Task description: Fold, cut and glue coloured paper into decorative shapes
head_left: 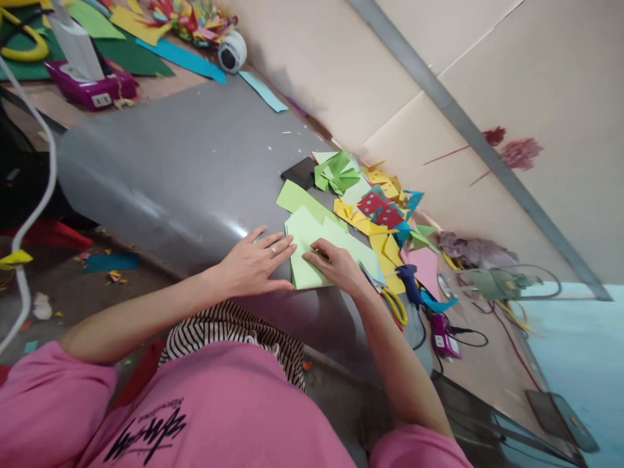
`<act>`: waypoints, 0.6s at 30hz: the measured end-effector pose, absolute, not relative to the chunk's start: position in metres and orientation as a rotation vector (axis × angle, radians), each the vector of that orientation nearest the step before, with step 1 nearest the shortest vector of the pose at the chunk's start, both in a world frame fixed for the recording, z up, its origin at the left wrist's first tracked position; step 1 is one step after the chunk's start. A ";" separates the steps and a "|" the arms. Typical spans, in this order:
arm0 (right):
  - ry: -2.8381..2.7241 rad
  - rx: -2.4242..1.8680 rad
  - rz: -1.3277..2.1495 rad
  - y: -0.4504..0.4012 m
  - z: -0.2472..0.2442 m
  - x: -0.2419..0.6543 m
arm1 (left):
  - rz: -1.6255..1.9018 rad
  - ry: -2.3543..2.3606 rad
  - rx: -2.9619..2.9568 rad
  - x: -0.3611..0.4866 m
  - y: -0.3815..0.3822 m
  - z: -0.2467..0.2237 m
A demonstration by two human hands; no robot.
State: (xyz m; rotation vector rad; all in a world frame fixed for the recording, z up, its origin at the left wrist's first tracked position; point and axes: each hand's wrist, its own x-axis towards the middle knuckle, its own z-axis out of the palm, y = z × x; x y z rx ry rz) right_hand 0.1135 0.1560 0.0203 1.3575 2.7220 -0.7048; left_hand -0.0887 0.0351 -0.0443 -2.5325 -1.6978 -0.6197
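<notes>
A folded sheet of light green paper (312,227) lies near the front edge of the grey tabletop. My left hand (256,260), with a ring on one finger, is stretched out flat, its fingertips at the paper's left edge. On top of the same paper rests my right hand (338,265), fingers curled and thumb close to the index finger, pressing or pinching the paper. Behind it is a yellow-green paper strip (297,197). Yellow-handled scissors (396,305) lie to the right of my right wrist, their blades partly on the paper.
A dark phone (299,173) and a green folded paper piece (337,172) are farther back. Cut yellow and red paper (377,208) is heaped along the wall. A blue glue gun (410,283) and purple power strip (444,336) sit right; a tape roll (232,52) is far back.
</notes>
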 end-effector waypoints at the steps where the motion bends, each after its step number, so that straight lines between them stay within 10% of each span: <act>1: 2.721 1.357 -0.703 0.156 0.020 0.113 | -0.609 -1.702 -2.534 -0.089 0.036 -0.044; 18: 2.775 1.343 -0.735 0.155 0.029 0.114 | -0.584 -1.740 -2.516 -0.088 0.038 -0.042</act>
